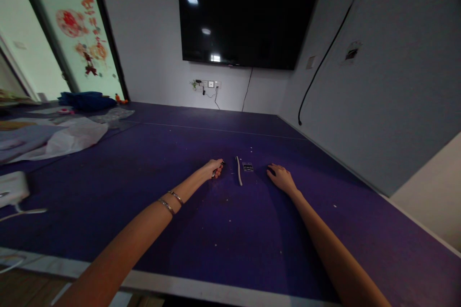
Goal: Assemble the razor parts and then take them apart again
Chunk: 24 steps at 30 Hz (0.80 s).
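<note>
My left hand is closed around a small dark object, most of it hidden by the fingers; a dark tip sticks out past the thumb toward the right. Just right of that hand lies a short, slightly bent piece of pale grey cable, apart from the fingers. Beside the cable is a small rectangular part, clear and dark with metallic bits, flat on the purple table. My right hand rests palm down on the tabletop, to the right of that part, fingers loosely stretched and holding nothing.
Small white scraps are scattered over the purple tabletop. At left lie a white plastic sheet, a dark blue cloth bundle and a white device with a cord. A black cable hangs down the right wall.
</note>
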### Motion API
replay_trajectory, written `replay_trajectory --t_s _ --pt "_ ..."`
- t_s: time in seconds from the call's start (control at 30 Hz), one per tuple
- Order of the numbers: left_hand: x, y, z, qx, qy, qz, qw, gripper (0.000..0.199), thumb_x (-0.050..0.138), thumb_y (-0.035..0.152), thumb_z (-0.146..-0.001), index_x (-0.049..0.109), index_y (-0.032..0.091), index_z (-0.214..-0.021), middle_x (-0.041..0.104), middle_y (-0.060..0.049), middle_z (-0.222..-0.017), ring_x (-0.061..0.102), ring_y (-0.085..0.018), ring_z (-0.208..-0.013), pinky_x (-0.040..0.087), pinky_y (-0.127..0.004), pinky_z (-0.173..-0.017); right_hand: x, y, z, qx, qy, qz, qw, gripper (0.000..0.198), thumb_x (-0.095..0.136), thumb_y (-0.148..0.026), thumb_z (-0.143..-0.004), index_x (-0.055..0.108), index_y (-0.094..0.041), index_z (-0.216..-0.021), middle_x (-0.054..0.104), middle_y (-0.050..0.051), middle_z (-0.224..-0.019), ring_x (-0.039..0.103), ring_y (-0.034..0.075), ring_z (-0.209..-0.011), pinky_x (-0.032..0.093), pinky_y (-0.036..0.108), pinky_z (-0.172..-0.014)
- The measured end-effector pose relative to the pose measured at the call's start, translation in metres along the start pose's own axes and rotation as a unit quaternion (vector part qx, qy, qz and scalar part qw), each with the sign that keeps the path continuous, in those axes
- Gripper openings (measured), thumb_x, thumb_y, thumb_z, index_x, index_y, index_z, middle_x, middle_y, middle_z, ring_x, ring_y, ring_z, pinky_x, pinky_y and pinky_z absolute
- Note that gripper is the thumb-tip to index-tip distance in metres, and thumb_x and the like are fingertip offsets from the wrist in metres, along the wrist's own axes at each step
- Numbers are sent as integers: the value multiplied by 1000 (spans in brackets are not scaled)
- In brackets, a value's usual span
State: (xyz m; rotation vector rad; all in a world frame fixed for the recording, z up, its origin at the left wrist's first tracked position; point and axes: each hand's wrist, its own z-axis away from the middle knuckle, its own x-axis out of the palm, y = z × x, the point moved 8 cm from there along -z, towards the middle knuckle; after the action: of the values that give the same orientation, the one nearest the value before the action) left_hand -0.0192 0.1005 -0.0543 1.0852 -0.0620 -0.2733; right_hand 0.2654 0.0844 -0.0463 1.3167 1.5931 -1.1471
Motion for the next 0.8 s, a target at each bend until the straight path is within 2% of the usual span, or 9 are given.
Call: replay_trajectory --t_s 0.17,0.57,0.8 --pt "0 -1 0 -8 7 -5 1000 37 27 34 -92 37 17 -60 30 8 -38 26 -3 -28 18 -16 -33 1 0 -1 -7 9 0 1000 45 36 -41 -86 55 -19 -119 50 10 -129 43 24 -120 33 38 -97" --pt "-4 -3 -4 -3 6 7 1000 37 28 34 -91 37 18 -59 30 8 -36 25 -4 -28 18 -16 -33 -1 -1 0 -7 8 -2 1000 44 37 -40 -86 56 -19 -119 50 10 -129 42 24 -120 32 39 -98" --pt "-6 14 -5 69 -3 35 997 34 31 37 -88 41 18 -62 28 9 -36 24 -5 -28 18 -17 -33 -1 -1 1 -5 9 -7 1000 44 37 -40 -86 55 -19 -120 50 10 -129 42 25 -120 32 39 -97"
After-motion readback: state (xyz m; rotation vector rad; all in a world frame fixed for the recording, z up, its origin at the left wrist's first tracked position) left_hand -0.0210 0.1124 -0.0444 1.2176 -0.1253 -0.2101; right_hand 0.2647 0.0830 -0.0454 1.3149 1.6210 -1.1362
